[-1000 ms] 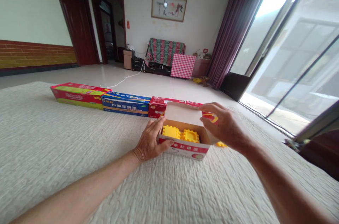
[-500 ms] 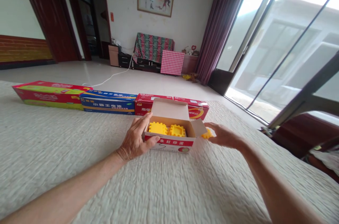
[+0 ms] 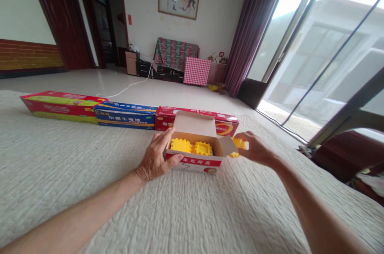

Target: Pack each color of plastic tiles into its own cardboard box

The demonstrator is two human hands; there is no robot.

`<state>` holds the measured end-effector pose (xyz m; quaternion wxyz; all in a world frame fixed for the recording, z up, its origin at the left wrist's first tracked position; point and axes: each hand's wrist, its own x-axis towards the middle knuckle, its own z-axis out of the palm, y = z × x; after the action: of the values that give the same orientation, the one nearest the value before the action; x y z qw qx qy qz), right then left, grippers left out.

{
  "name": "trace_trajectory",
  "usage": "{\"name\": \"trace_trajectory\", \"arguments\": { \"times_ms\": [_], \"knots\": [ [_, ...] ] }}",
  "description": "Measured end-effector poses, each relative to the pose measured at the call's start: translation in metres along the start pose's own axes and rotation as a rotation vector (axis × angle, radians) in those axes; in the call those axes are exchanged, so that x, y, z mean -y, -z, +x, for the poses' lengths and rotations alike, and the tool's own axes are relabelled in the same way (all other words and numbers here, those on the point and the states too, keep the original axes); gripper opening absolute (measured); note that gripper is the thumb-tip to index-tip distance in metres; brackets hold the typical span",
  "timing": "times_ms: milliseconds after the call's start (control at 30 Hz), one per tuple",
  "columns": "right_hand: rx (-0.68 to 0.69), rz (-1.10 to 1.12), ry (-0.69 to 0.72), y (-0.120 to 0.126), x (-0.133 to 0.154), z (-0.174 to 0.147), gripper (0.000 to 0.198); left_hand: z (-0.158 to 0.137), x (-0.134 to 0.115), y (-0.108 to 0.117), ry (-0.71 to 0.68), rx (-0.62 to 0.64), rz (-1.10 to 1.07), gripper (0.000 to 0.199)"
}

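A small open cardboard box (image 3: 195, 163) with a red band and its lid flap up sits on the white quilted surface (image 3: 90, 174). Two yellow notched plastic pieces (image 3: 192, 147) lie inside it. My left hand (image 3: 156, 157) grips the box's left end, thumb on the front. Just right of the box, my right hand (image 3: 255, 148) holds another yellow plastic piece (image 3: 239, 145) lifted a little above the surface, beside the box's open side flap.
Three long boxes line the far edge: a red and yellow one (image 3: 60, 106), a blue one (image 3: 126, 115) and a red one (image 3: 222, 124) behind the open box. Beyond is tiled floor, a doorway, and sliding glass doors (image 3: 315, 58) on the right.
My right hand went from above the box down to its right side, closed on a yellow piece and lifted it slightly. My left hand stayed on the box. The camera view shifted right.
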<state>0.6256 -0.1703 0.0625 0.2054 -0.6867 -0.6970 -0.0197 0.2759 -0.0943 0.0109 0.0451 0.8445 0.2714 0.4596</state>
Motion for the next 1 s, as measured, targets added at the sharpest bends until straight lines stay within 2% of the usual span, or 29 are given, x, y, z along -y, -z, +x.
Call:
{"name": "trace_trajectory", "arguments": {
  "times_ms": [100,167,233,300,433,600,733,800,900,1000],
  "knots": [
    [-0.194,0.192,-0.019,0.021,0.020,0.003,0.036,0.000,0.000,0.000,-0.001,0.002,-0.007,0.070],
    [-0.241,0.322,0.041,0.031,0.044,0.002,0.037,0.000,0.001,-0.001,-0.004,0.001,-0.006,0.070],
    [-0.250,0.367,0.144,0.034,0.073,0.000,0.035,0.000,0.001,-0.001,-0.010,0.002,-0.001,0.070],
    [-0.226,0.320,0.234,0.027,0.099,-0.001,0.033,0.000,0.002,-0.001,-0.017,0.003,0.005,0.070],
    [-0.137,0.160,0.276,0.004,0.126,0.000,0.032,-0.001,0.003,-0.001,-0.027,-0.004,0.021,0.071],
    [-0.095,0.101,0.265,-0.008,0.124,0.002,0.032,0.000,0.003,-0.002,-0.038,-0.012,0.021,0.070],
    [-0.184,0.125,0.311,0.000,0.121,0.002,0.035,-0.001,0.003,-0.002,-0.035,-0.026,0.015,0.071],
    [-0.246,0.144,0.301,0.008,0.115,0.004,0.029,-0.001,0.003,-0.002,-0.036,-0.026,0.015,0.070],
    [-0.332,0.155,0.249,0.019,0.092,0.008,0.021,-0.001,0.002,-0.002,-0.041,-0.021,0.015,0.070],
    [-0.306,0.143,0.176,0.017,0.054,0.013,0.030,-0.001,0.002,-0.001,-0.035,-0.014,0.010,0.070]
  ]
}}
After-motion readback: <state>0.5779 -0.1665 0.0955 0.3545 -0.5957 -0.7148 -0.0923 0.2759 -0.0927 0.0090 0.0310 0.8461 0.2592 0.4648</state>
